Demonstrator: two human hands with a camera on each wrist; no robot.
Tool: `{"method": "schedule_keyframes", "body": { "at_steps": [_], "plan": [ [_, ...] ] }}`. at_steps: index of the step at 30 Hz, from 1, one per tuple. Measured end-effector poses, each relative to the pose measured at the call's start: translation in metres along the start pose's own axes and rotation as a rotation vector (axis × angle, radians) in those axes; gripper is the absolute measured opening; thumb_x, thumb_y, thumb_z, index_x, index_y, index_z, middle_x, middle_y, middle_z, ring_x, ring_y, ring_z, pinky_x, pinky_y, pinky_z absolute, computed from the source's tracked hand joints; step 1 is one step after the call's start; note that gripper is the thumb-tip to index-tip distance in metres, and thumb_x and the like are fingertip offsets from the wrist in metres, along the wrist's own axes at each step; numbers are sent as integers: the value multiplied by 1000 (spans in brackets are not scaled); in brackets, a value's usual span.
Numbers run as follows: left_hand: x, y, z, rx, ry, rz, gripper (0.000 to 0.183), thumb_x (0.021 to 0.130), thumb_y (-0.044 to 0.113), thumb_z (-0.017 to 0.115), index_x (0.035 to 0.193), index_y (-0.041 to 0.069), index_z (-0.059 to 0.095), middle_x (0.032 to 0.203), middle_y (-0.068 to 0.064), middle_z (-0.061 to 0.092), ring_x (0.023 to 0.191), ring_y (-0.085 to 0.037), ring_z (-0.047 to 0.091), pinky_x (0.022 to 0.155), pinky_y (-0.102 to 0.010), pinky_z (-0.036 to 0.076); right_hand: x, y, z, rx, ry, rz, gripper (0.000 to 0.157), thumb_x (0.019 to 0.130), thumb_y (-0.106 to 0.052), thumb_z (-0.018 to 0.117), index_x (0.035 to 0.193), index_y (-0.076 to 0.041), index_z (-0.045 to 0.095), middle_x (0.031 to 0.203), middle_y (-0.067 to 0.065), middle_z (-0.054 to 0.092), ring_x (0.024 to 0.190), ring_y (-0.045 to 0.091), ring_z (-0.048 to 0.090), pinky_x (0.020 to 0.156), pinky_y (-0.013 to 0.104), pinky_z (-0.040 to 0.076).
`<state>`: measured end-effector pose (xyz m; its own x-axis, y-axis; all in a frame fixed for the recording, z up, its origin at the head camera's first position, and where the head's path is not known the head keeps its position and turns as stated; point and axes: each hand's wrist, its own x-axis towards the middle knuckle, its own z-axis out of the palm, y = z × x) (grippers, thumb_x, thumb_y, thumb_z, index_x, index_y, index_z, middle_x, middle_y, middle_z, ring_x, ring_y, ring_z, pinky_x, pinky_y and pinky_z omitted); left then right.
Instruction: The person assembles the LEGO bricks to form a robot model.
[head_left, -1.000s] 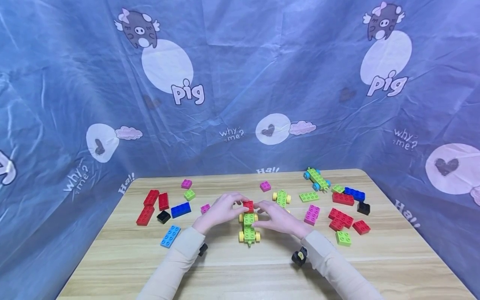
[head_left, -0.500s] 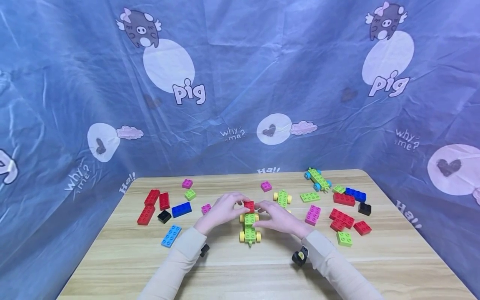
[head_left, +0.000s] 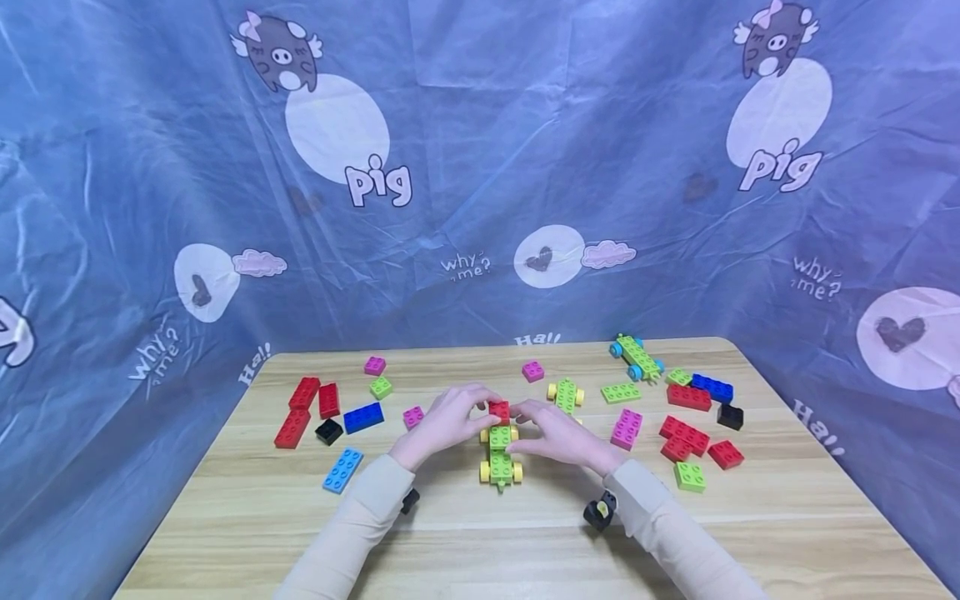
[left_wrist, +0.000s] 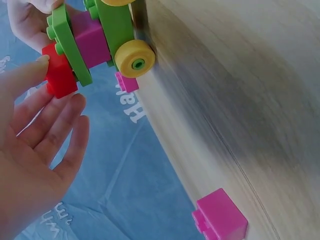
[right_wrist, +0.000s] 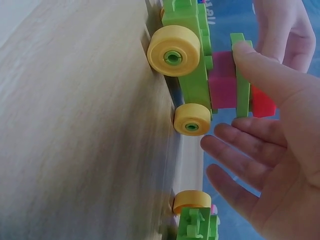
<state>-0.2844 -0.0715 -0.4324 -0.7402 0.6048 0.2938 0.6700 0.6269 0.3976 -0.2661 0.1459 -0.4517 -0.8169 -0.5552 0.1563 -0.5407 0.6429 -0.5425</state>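
Note:
My left hand pinches a small red building brick between thumb and fingers. The brick sits on top of a thin green plate, stacked on a magenta brick. Underneath is a green car base with yellow wheels, standing on the table. From the other side, my right hand holds the green plate, thumb on one edge and index finger on the opposite edge. Its other fingers extend loosely. In the head view the magenta brick is hidden beneath the plate.
Behind my right hand stands another green car base with yellow wheels. A blue-wheeled base is at the back right. Loose red bricks lie right, with more red bricks, a blue brick and a light-blue brick left.

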Motion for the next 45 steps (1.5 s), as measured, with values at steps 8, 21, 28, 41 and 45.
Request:
{"method": "schedule_keyframes", "body": {
  "at_steps": [8,21,28,41,45],
  "plan": [
    [-1,-1,2,39,24,30,29,89,32,62,114,17,65,99,4,68,88,-15,64,74,-21,51,1,0,0,-14,5,-12,61,78,-47,70,125,-12,55,120,5,63,109,22,61,96,41,49],
    [0,-4,5,13,49,29,31,86,31,65,115,17,65,101,3,68,90,-17,65,74,-23,52,2,-1,-3,-5,3,0,61,78,-46,70,125,-11,55,121,6,63,109,23,61,97,42,49],
    [-2,-6,7,0,42,16,33,89,33,62,118,18,64,104,3,68,91,-16,65,77,-24,53,2,-1,-2,5,-4,11,62,77,-46,71,125,-10,55,121,8,63,110,24,61,97,43,49],
    [-5,-11,1,-252,-69,-136,33,88,30,64,118,17,63,113,-1,67,100,-17,62,86,-33,54,0,-1,0,23,-5,44,66,75,-50,71,126,-12,54,123,6,62,110,22,60,97,44,49],
    [-6,-13,0,-263,-56,-124,31,87,28,64,117,16,64,113,-1,68,98,-18,62,84,-33,54,0,-1,0,32,-2,47,66,75,-50,71,126,-10,55,122,7,63,110,24,60,96,45,49]
  ]
}}
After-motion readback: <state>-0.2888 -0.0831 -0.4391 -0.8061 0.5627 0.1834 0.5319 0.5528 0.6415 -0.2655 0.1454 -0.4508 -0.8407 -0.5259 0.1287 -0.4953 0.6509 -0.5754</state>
